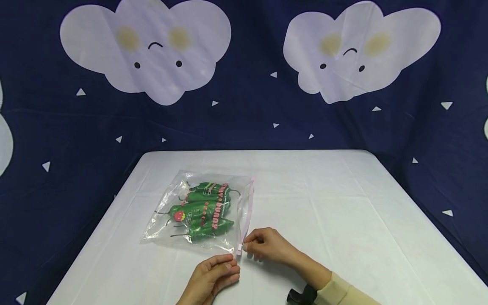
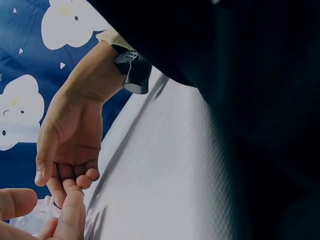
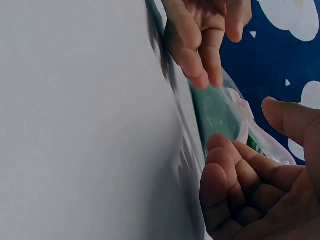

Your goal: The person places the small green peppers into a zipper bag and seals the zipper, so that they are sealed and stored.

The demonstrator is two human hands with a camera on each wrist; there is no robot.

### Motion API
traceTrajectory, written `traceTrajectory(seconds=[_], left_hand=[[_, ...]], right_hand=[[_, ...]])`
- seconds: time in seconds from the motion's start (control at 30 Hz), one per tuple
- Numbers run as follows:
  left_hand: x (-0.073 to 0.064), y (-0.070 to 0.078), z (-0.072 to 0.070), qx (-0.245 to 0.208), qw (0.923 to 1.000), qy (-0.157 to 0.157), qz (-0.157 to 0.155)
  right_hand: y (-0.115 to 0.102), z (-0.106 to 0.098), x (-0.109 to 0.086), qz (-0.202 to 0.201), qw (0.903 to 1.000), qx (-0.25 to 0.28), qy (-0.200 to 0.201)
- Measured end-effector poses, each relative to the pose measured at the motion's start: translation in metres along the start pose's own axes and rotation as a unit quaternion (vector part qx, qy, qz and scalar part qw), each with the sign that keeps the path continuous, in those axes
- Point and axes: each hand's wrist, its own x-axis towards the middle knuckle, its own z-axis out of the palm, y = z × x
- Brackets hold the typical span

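A clear zip bag (image 1: 152, 231) with pink and red print lies on the table, several green peppers (image 1: 206, 212) inside it. Its pink zip strip (image 1: 249, 203) runs along the right side, with a white slider (image 1: 239, 250) at the near end. My right hand (image 1: 272, 245) is beside the slider, fingers loosely bent. In the right wrist view its thumb (image 3: 290, 117) stands apart from the fingers, with nothing between them. Just below the bag's near right corner is my left hand (image 1: 215, 275), its fingers (image 2: 72, 215) relaxed and the thumb apart, holding nothing.
A white cloth covers the table (image 1: 324, 203). Behind it hangs a dark blue curtain (image 1: 244, 84) with clouds and small triangles. A black wrist device (image 1: 302, 295) sits at the right sleeve (image 1: 343, 292).
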Motion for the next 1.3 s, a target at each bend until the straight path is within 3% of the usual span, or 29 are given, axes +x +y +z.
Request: traceTrajectory(seconds=[0.37, 0.77, 1.3], left_hand=[[0.003, -0.004, 0.002, -0.020, 0.9998, 0.004, -0.002], [0.016, -0.009, 0.009, -0.075, 0.9967, 0.020, 0.022], [0.031, -0.014, 0.027, -0.088, 0.9898, 0.105, 0.037]], right_hand=[[0.002, 0.010, 0.005, -0.006, 1.0000, -0.003, -0.005], [0.008, 0.013, 0.013, -0.030, 0.9990, -0.013, 0.029], [0.014, 0.009, 0.018, -0.059, 0.9980, -0.013, 0.018]])
